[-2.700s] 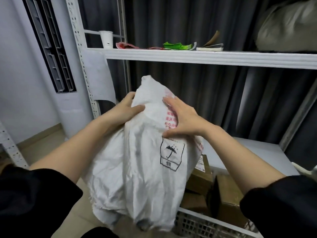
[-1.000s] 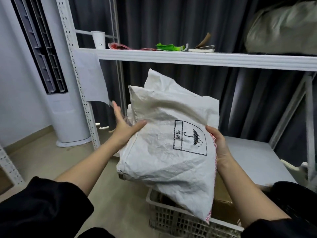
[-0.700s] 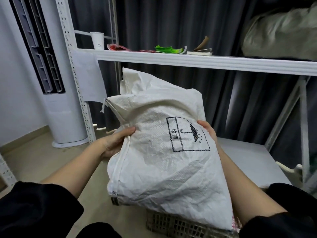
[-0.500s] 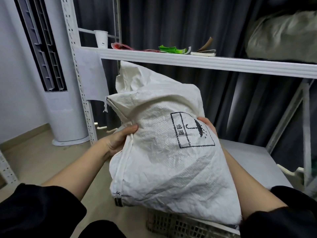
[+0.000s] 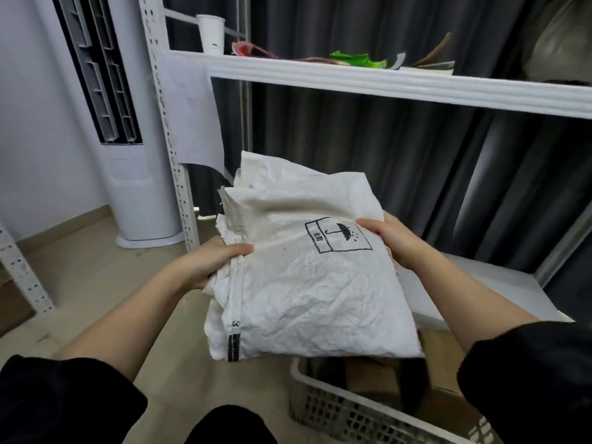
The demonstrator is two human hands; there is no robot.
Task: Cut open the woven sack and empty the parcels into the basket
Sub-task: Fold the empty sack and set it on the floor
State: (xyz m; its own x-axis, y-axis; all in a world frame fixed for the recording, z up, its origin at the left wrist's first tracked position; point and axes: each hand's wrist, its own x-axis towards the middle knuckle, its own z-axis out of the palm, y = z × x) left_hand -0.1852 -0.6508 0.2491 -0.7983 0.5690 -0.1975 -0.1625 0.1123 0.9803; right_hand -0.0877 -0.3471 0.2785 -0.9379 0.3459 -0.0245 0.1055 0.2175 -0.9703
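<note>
Dark pleated curtains (image 5: 368,149) are seen behind a white metal shelving rack (image 5: 384,81), on whose upper shelf a paper cup (image 5: 210,33) and some coloured wrappers (image 5: 355,58) are kept; a white floor-standing air conditioner (image 5: 134,174) is placed to the left on a beige floor (image 5: 96,283).

The woven sack (image 5: 304,283) is held up in the air, in front of the chest and above the near-left corner of the white plastic basket (image 5: 336,408); it appears limp and folded over on itself, so it is judged to be emptied. Brown cardboard parcels (image 5: 371,379) are seen in the basket below it.

The sack's left edge is pinched by the left hand (image 5: 208,264), thumb on top beside the stitched seam; its right edge, near the printed umbrella mark (image 5: 339,233), is gripped by the right hand (image 5: 390,241), fingers curled round the fabric.

The sack is judged light, soft and crinkly, somewhat slippery, and not fragile; it is best taken at the seam or at doubled edges, where the weave bunches and is less likely to slide. Its long axis is laid roughly away from the viewer, the folded far end raised towards the rack and the near edge drooping towards the basket; which end is the cut mouth cannot be told.
</note>
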